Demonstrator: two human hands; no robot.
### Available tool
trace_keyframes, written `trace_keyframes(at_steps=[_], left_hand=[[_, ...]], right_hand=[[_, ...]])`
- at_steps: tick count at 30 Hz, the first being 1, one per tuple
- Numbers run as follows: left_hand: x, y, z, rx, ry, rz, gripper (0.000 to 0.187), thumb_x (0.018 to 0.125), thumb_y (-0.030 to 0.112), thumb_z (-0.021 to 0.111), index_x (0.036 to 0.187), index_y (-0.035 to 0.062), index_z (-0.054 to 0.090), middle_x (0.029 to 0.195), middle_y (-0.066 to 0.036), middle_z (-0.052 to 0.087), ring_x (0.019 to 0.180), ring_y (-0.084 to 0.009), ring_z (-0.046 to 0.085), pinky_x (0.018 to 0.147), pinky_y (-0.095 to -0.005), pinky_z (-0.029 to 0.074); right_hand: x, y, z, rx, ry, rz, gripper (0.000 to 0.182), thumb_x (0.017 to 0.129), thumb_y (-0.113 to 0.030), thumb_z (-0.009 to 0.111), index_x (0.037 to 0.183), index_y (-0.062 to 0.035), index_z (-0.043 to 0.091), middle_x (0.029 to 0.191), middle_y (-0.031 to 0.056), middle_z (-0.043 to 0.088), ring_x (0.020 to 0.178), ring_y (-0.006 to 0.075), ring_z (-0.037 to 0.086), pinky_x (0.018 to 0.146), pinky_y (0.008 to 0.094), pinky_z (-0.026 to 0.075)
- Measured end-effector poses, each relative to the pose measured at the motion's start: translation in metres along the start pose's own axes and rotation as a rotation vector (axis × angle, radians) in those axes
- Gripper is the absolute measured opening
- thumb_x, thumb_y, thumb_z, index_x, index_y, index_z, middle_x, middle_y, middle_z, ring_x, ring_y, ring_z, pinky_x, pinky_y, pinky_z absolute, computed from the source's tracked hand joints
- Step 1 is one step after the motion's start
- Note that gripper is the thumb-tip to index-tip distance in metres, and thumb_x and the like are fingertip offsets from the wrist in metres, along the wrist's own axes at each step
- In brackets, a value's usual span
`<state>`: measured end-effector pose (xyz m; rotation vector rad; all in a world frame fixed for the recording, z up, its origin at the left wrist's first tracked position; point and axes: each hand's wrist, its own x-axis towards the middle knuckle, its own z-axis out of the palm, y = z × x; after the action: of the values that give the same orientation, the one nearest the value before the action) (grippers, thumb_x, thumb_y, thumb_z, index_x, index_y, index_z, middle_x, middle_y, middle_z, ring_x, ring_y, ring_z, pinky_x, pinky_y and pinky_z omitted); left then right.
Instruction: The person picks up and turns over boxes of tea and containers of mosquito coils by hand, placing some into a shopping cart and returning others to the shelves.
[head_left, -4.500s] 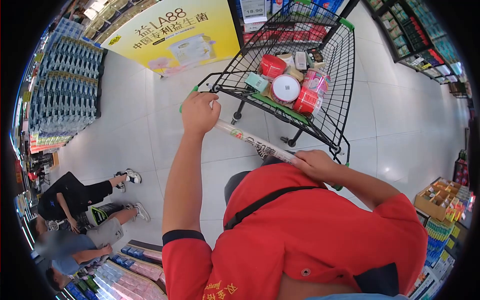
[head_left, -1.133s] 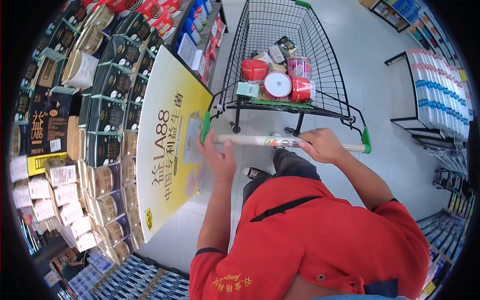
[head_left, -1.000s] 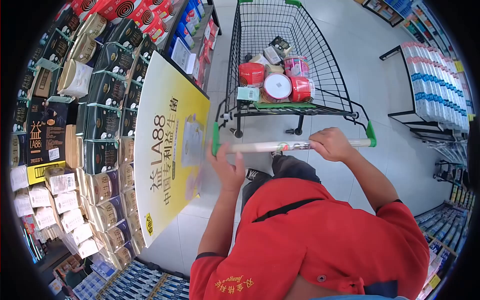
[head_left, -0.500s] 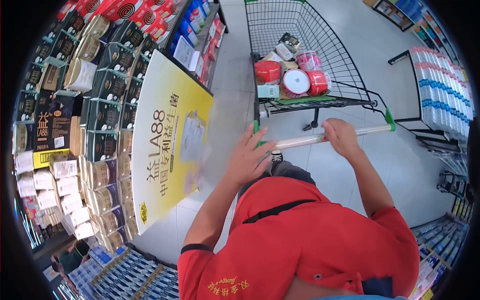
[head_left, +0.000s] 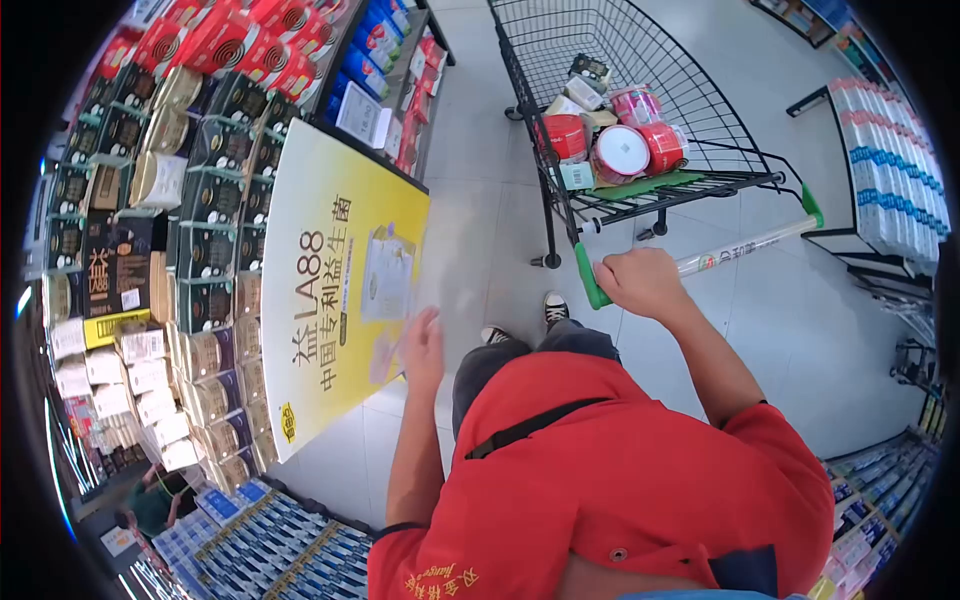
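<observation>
My right hand is wrapped round the handle bar of the shopping cart, close to the green fitting at its left end. Several goods lie in the cart's basket: a round tub with a white lid, red packs, a pink pack and a dark box. Off the cart, my left hand hangs by the edge of a yellow and white sign board, holding nothing, its fingers loosely stretched and a little blurred.
Shelves of dark boxed packs stand behind the sign, with red packs above them. A stack of bottled goods stands at the right. At the lower left, a person is beside blue and white packs.
My left hand has left the cart handle and moved left toward the sign. My right hand now grips near the handle's left end. The cart has shifted right and turned slightly.
</observation>
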<state>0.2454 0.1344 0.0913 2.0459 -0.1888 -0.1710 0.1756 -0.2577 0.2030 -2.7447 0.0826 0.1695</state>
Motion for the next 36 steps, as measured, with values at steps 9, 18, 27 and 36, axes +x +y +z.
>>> trace_keyframes(at_steps=[9, 18, 27, 36], left_hand=[[-0.083, -0.12, -0.069, 0.019, 0.205, -0.912, 0.043, 0.09, 0.016, 0.057, 0.126, -0.0058, 0.054, 0.104, -0.014, 0.063, 0.083, -0.0184, 0.062, 0.07, -0.0297, 0.052], [0.012, -0.11, -0.083, 0.074, -0.024, -0.692, 0.043, 0.092, 0.019, 0.056, 0.128, -0.0045, 0.054, 0.107, -0.013, 0.065, 0.082, -0.0185, 0.063, 0.069, -0.0289, 0.05], [0.067, -0.117, -0.099, -0.01, -0.124, -0.663, 0.043, 0.093, 0.022, 0.056, 0.13, 0.0003, 0.054, 0.113, -0.012, 0.065, 0.086, -0.0188, 0.065, 0.071, -0.0322, 0.049], [0.005, -0.168, -0.139, -0.055, 0.062, -1.088, 0.046, 0.086, 0.02, 0.058, 0.129, 0.0025, 0.055, 0.108, -0.01, 0.066, 0.081, -0.021, 0.065, 0.05, -0.0281, 0.043]], right_hand=[[-0.043, 0.054, -0.006, 0.06, -0.01, -0.331, 0.031, 0.085, -0.024, 0.05, 0.058, -0.0101, 0.053, 0.053, 0.0114, 0.055, 0.051, 0.0355, 0.055, 0.054, 0.0469, 0.044], [-0.071, 0.066, -0.011, 0.08, -0.146, -0.192, 0.023, 0.072, -0.022, 0.053, 0.053, -0.0095, 0.05, 0.05, 0.011, 0.052, 0.047, 0.0342, 0.052, 0.049, 0.0445, 0.042], [-0.108, 0.07, -0.011, 0.301, -0.151, 0.164, 0.021, 0.073, -0.019, 0.055, 0.057, -0.004, 0.055, 0.052, 0.0118, 0.054, 0.047, 0.0278, 0.054, 0.048, 0.038, 0.042], [0.074, 0.04, -0.021, 0.207, 0.277, 0.355, 0.05, 0.088, -0.04, 0.065, 0.119, -0.0012, 0.062, 0.113, 0.0213, 0.065, 0.103, 0.0377, 0.061, 0.091, 0.042, 0.047]])
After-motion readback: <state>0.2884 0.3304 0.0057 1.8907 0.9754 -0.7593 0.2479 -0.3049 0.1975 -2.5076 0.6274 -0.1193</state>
